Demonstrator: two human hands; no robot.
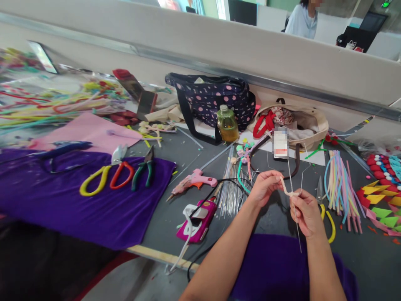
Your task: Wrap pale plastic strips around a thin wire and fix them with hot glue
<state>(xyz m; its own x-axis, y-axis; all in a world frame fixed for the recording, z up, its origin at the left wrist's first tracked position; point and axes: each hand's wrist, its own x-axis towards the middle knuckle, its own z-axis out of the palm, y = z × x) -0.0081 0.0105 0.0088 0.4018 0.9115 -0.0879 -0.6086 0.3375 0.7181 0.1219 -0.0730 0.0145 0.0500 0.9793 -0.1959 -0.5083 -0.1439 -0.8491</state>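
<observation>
My left hand [265, 186] and right hand [305, 211] pinching a pale pipe cleaner [286, 189] around a wire [293, 196] at lower right, glue gun [196, 179] to their left, pastel pipe cleaners [340, 188] at far right, bottle [227, 123] above centre.

Both bare forearms reach up from the lower edge of the view and converge near the middle. The left hand [265, 186] is raised slightly higher, its fingers curled and its thumb and fingertips pinched together. The right hand [305, 213] sits just beside it, knuckles up, fingers closed in a pinch, wrist bent slightly inward.
</observation>
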